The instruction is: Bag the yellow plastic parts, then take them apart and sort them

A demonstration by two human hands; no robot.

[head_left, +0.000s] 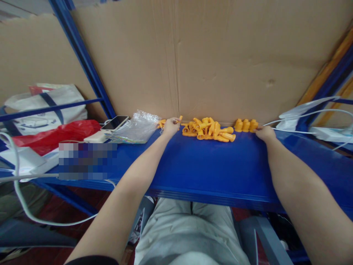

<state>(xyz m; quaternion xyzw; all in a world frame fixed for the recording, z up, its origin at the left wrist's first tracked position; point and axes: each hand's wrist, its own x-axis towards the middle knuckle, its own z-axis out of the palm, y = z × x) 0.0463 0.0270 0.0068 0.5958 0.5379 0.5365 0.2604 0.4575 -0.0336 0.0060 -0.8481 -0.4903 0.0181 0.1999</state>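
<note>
Fingers of the left hand [171,127] clamp a yellow plastic piece [179,119]; right hand [265,133] fingers touch three upright yellow caps [246,125], grip unclear.

Glossy yellow plastic pieces [211,129]; smooth blue metal shelf [209,165].

No lettering anywhere is clear enough to read.

A loose heap of small yellow plastic pieces [209,129] lies at the far edge of the blue bench [209,165], against the cardboard wall; the pieces are bell-ended with short stems, lying tumbled on their sides at all angles; at three o'clock of the heap, just apart, three yellow pieces [245,125] stand upright in a row, touching one another; a few stray pieces [161,123] lie at nine o'clock.
</note>
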